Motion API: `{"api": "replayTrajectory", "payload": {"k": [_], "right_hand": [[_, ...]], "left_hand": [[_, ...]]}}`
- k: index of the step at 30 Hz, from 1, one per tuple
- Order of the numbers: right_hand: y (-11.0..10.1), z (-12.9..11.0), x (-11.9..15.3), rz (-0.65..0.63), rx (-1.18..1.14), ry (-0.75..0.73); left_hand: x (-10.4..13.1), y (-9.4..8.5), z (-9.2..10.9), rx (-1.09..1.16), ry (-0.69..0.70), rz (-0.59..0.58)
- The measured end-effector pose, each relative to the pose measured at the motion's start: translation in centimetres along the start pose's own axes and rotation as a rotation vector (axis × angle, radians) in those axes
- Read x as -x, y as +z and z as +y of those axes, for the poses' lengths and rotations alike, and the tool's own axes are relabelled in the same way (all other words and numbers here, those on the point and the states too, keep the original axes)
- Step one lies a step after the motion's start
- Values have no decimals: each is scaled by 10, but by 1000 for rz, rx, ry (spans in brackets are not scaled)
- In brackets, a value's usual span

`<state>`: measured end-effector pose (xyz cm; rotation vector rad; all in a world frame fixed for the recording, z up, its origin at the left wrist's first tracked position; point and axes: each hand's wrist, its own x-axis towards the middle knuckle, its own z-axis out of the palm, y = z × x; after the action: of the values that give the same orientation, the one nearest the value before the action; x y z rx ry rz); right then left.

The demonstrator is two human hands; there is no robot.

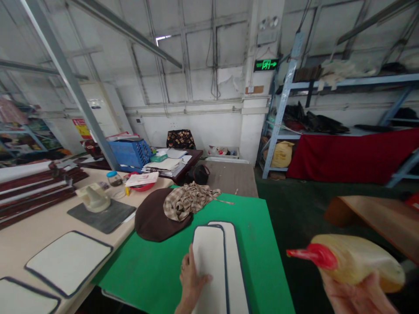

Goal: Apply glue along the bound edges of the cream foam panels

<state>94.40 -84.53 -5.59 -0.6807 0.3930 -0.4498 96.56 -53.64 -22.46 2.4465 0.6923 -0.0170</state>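
Observation:
My left hand [191, 281] grips the left edge of a long white panel with dark edging [209, 257], thumb on its top face. A second similar panel [236, 261] lies partly under it, showing along the right side. Both rest on a green sheet [255, 231]. Off to the right, beyond the sheet's edge, my right hand [356, 294] holds a yellowish squeeze bottle [356, 259] on its side, its red nozzle pointing left.
A brown cushion-like piece [150, 218] and checked cloth [186, 200] lie behind the panels. Left, a beige table [121, 209] carries a white panel [70, 261], a dark slab [114, 218] and a jar [114, 179]. A brown surface [376, 218] stands at the right.

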Motion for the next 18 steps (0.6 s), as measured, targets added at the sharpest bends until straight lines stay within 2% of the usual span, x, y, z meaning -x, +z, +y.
{"api": "replayTrajectory", "payload": {"k": [2, 4, 6, 7, 11, 16, 18], "right_hand": [[8, 2, 3, -12, 10, 1], [20, 6, 6, -24, 14, 2], [35, 8, 7, -33, 4, 2], [43, 9, 6, -39, -5, -2], [77, 3, -3, -174, -20, -87], [108, -11, -8, -370, 87, -196], [116, -15, -5, -446, 143, -201]], "left_hand": [[-9, -5, 0, 152, 10, 99], [-19, -15, 6, 359, 26, 137], [-26, -32, 17, 543, 112, 83], [-28, -45, 25, 603, 199, 28], [-25, -112, 60, 599, 498, -182], [-15, -202, 97, 403, 664, -440], [-12, -231, 108, 380, 658, -540]]}}
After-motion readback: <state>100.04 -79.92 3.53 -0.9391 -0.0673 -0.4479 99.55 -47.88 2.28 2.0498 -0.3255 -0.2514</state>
